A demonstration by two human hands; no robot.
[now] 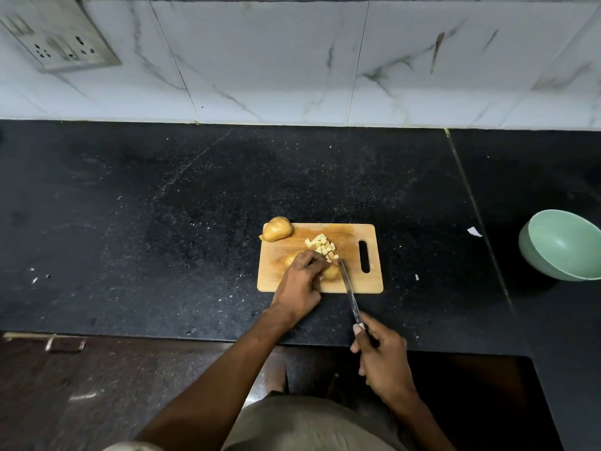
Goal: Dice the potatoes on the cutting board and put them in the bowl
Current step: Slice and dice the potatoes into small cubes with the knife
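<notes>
Two bare hands work over a wooden cutting board (361,281) that lies on the black stone desk (162,222), its handle slot toward the right. The left hand (300,281) has its fingers curled down over a potato piece (331,272) at the near middle of the board, holding it in place; another bit of potato skin shows just past the knuckles on the left. The right hand (380,356), nearer than the board and out over the desk's near edge, grips the handle of a knife (349,291), with the forefinger laid along the handle. The blade reaches far and slightly left across the board's near edge, its tip just right of the held potato piece and touching the near edge of a small heap of pale diced cubes (322,246). That heap sits at the middle of the board, beyond the left hand. A whole unpeeled potato (277,228) rests on the board's far left corner, hanging slightly over its edge. The pale green bowl (562,245) stands well apart to the right on the desk, tilted toward the camera, with nothing visible inside. White marbled tiles (292,60) back the desk, with a socket plate (58,37) at far left.
</notes>
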